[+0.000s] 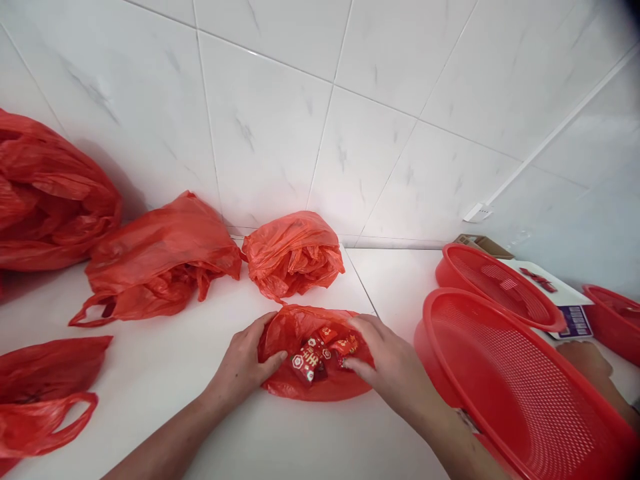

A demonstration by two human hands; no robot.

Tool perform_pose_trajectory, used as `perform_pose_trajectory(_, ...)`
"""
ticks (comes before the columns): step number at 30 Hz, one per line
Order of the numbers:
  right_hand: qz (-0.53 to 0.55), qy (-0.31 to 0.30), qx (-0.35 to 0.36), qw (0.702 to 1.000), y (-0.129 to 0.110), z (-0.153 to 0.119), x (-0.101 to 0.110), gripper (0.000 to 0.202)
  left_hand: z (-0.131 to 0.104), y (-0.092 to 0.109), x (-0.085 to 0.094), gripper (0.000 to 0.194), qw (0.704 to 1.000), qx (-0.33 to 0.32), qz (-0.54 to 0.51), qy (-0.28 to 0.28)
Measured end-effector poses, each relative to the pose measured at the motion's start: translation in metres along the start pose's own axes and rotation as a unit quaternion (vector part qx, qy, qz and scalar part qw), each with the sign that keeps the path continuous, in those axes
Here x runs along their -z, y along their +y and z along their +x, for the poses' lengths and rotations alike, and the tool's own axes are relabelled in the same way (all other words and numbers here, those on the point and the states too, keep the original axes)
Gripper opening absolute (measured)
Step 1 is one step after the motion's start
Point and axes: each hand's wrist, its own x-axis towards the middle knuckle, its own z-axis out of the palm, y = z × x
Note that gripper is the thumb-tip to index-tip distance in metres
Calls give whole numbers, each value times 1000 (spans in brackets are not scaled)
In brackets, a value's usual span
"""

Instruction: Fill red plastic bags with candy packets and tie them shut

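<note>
In front of me on the white table, a red plastic bag (327, 392) lies with its mouth spread wide. Inside it are a few small red packets (311, 357) with white and gold prints. My left hand (239, 363) grips the bag's left edge, thumb over the rim and fingers on the outer side. On the opposite edge, my right hand (395, 357) holds the bag, its thumb reaching inside beside the packets. The fingertips of both hands are partly hidden by the plastic.
Bundled red bags (295, 257) stand along the tiled wall, with more (160, 260) farther left. At right are red perforated baskets (505, 373). Past them show a cardboard box (487, 247), red items (539, 280) and another person's hand (587, 363).
</note>
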Motion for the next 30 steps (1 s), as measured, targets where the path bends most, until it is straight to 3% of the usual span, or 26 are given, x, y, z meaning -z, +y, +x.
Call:
perform_pose_trajectory(5,109,141,-145,973,30,-10,-18,34,1,-1,-1,57,1000,-13,8,5)
perform_pose_trajectory(9,227,129,-271,926,58,-25,-40,41,0,-1,0,57,1000,-4,1,1)
perform_pose_trajectory(13,310,95,-338,883,66,-31,-53,48,-2,-1,3,59,999,-2,-52,-8)
perform_pose_trajectory(16,334,73,-345,874,62,-32,-55,56,-2,1,5,58,990,24,-136,1)
perform_pose_trajectory(19,362,53,-330,870,56,-32,-55,59,-5,8,8,60,973,95,-209,-4)
perform_pose_trajectory(24,407,33,-295,864,53,-32,-55,28,-22,20,13,70,941,194,-270,-63)
perform_pose_trajectory(27,418,50,-285,861,52,-30,-54,20,-27,26,18,66,932,197,-296,-73)
perform_pose_trajectory(30,417,78,-280,861,49,-27,-45,25,-21,35,26,55,924,172,-339,-41)
